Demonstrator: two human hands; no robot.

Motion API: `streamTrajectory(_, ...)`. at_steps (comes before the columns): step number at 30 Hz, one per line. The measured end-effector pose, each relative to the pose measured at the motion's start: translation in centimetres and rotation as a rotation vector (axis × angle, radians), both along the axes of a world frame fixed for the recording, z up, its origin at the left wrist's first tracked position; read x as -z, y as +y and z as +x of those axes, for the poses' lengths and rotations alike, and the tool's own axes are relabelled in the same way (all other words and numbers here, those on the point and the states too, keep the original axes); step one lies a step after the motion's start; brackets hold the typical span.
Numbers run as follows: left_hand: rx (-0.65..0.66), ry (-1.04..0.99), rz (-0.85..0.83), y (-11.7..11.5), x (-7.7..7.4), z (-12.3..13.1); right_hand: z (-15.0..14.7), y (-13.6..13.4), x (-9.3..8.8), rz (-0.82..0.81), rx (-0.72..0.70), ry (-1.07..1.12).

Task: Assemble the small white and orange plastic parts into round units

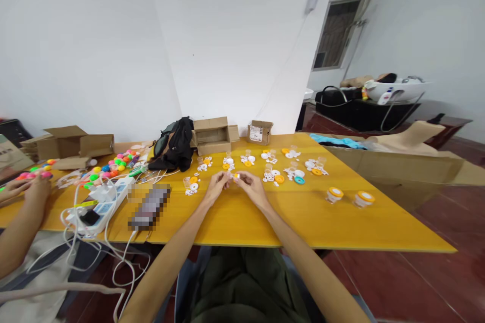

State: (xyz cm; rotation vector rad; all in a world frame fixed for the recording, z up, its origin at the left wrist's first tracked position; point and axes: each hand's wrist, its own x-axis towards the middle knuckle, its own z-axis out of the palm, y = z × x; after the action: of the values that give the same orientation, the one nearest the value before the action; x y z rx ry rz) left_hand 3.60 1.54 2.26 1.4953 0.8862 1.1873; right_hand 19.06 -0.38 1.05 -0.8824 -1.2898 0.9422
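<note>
Close together above the yellow table (242,224), my two hands meet at the fingertips. My left hand (215,186) is closed in a pinch on a small whitish piece (229,175), too small to name. Pinched by my right hand (252,186) is a small orange-and-white piece (237,175). Just beyond them lie groups of white plastic discs and gears, with an orange ring (279,179), a teal ring (299,180) and clear cups (268,167). To the right stand two clear jars with orange-rimmed white lids, one nearer (335,192) and one farther right (364,197).
A phone (149,207) and a white power strip (109,207) with tangled cables lie to the left. A black bag (176,146) and open cardboard boxes (212,136) stand along the wall. At far left, another person's hand (38,186) is by colourful balls (113,165).
</note>
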Motion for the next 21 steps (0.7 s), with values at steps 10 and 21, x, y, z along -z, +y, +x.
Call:
streamTrajectory(10, 0.037, -0.026, 0.056, 0.08, 0.04, -0.07, 0.44, 0.03, 0.21, -0.094, 0.0, 0.02)
streamTrajectory(21, 0.049, -0.041, -0.006, -0.07, -0.03, 0.41, 0.28, 0.44, 0.48, -0.137, -0.086, 0.153)
